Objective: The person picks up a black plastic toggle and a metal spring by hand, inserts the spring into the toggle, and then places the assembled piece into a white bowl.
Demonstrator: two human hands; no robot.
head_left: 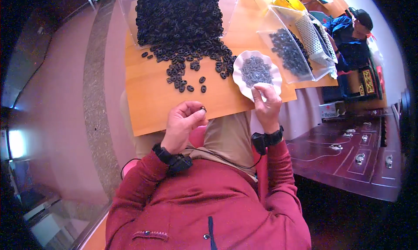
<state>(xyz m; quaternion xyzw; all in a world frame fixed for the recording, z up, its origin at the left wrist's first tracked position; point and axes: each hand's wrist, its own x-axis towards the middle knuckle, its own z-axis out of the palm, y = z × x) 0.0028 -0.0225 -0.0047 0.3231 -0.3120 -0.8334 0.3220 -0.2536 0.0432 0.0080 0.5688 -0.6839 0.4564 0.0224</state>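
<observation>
In the head view, the left hand (pixel 183 124) has thumb and forefinger pinched on a small dark piece (pixel 203 109), just off the near edge of the tabletop (pixel 150 108). The right hand (pixel 268 104) reaches over the near rim of a white dish (pixel 238 71), thumb and fingertips together; whether they grip anything, I cannot tell. Grey bits (pixel 254 69) fill the dish's middle. Black links (pixel 178 71) lie scattered left of it, below a heaped clear box (pixel 127 17).
</observation>
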